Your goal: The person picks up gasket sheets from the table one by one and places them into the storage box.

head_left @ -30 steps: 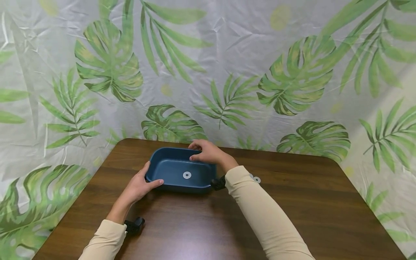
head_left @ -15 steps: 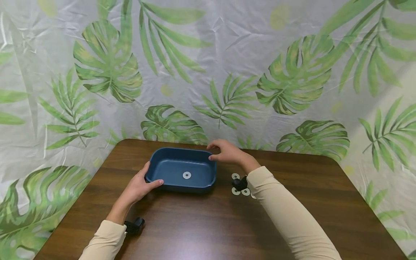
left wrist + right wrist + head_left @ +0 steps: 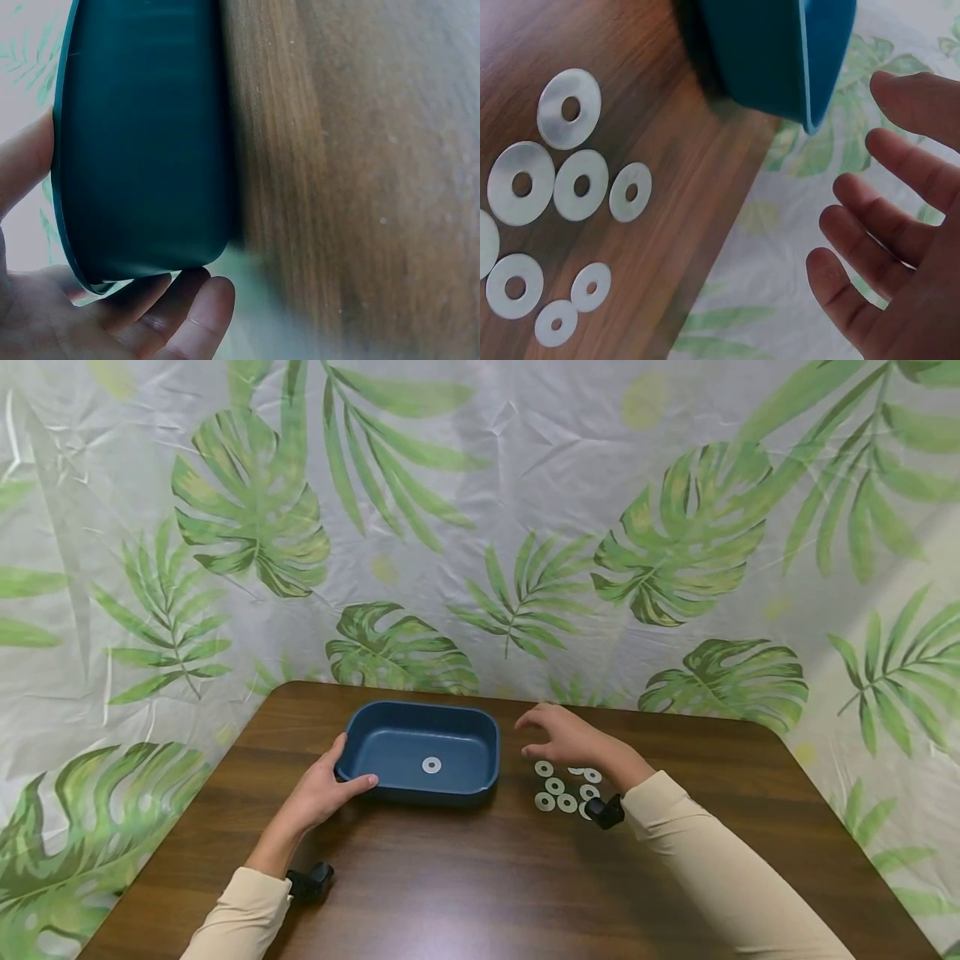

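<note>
My left hand holds the near left corner of a blue rectangular bin. Its thumb lies over the front rim and the fingers sit against the outer left side, as the left wrist view shows too. A single flat metal washer lies on the bin's floor. To the right of the bin, several loose silver washers of different sizes lie grouped on the table; the right wrist view shows them flat, some touching. Above their far edge hovers my right hand, fingers loosely bent and nothing between them.
The brown wooden table has rounded far corners. A leaf-patterned cloth hangs right behind its back edge. Each wrist wears a black camera; the right one partly covers the washers in the head view.
My right hand has moved right, from over the bin to the group of washers, uncovering more of them. The left hand, the bin and the washer in it have stayed put.
</note>
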{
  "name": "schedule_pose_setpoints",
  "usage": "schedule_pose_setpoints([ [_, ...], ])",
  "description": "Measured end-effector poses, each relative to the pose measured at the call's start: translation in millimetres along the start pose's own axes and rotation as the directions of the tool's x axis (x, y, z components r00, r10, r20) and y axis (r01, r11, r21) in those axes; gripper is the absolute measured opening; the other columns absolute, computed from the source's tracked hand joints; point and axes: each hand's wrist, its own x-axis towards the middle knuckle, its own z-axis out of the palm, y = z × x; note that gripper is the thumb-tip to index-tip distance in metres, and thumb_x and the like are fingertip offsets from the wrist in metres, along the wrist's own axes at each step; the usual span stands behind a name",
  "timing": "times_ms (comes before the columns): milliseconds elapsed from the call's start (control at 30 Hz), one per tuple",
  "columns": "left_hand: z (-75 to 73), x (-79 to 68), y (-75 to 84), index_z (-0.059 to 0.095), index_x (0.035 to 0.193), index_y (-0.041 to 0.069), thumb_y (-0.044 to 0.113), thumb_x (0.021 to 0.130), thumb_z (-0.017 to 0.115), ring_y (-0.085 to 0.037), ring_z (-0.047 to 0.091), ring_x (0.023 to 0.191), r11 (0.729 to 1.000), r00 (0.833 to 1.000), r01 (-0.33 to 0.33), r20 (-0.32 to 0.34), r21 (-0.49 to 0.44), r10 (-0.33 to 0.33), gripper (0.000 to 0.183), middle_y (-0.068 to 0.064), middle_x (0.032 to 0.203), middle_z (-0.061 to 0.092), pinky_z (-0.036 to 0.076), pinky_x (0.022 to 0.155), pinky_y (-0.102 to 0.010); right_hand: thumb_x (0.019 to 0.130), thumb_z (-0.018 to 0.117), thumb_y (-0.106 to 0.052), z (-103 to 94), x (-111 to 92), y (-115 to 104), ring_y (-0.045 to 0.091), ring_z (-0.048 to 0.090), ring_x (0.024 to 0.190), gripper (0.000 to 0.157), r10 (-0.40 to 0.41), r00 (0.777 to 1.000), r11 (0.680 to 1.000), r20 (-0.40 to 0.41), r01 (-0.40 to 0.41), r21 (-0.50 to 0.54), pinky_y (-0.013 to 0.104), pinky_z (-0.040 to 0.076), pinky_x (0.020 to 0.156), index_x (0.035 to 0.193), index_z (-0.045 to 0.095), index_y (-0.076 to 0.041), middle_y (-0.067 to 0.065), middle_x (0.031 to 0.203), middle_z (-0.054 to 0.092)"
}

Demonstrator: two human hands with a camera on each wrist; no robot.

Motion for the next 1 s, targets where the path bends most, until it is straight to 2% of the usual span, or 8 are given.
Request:
schedule_pose_setpoints([
  [200, -0.2, -1.5, 0.9, 0.002, 0.160, 0.003, 0.046, 0.091, 0.068, -0.051, 0.016, 0.149, 1.000, 1.000, 0.005, 0.003, 0.010, -0.005, 0.104, -0.031, 0.163, 0.011, 0.024, 0.118, -0.063, 0.095, 0.067, -0.024, -1.0, -9.1, 7.7, 0.035, 0.055, 0.125, 0.037, 0.006, 1.000, 1.000, -0.027, -0.006, 0.000, 0.052, 0.046, 0.102, 0.128, 0.063, -0.010, 0.014, 0.133, 0.058],
  [433, -0.7, -3.5, 3.2, 0.002, 0.160, 0.004, 0.046, 0.091, 0.068, -0.050, 0.016, 0.150, 1.000, 1.000, 0.001, 0.007, 0.000, -0.001, 0.104, -0.030, 0.164, 0.011, 0.024, 0.118, -0.063, 0.095, 0.067, -0.021, 0.8, -24.3, 18.1, 0.036, 0.054, 0.125, 0.035, 0.014, 0.999, 1.000, -0.052, -0.015, -0.017, 0.053, 0.045, 0.103, 0.127, 0.063, -0.006, 0.017, 0.132, 0.060],
  [767, -0.2, -3.9, 4.4, 0.002, 0.160, 0.005, 0.046, 0.091, 0.068, -0.051, 0.015, 0.149, 1.000, 1.000, 0.006, 0.013, 0.001, -0.006, 0.104, -0.029, 0.164, 0.010, 0.024, 0.118, -0.064, 0.092, 0.068, -0.016, 17.3, -45.2, 46.7, 0.038, 0.059, 0.114, 0.032, 0.013, 0.997, 0.998, -0.079, -0.017, -0.057, 0.053, 0.049, 0.094, 0.120, 0.066, -0.001, 0.017, 0.121, 0.063],
  [1000, -0.5, -4.3, 4.0, 0.002, 0.160, 0.005, 0.045, 0.092, 0.067, -0.051, 0.016, 0.149, 1.000, 1.000, 0.007, 0.011, -0.002, -0.006, 0.103, -0.030, 0.164, 0.010, 0.024, 0.118, -0.064, 0.091, 0.068, -0.015, 32.9, -57.8, 67.6, 0.037, 0.061, 0.107, 0.031, 0.066, 0.994, 0.997, -0.082, -0.070, -0.039, 0.051, 0.051, 0.089, 0.117, 0.067, 0.000, 0.018, 0.114, 0.064],
])
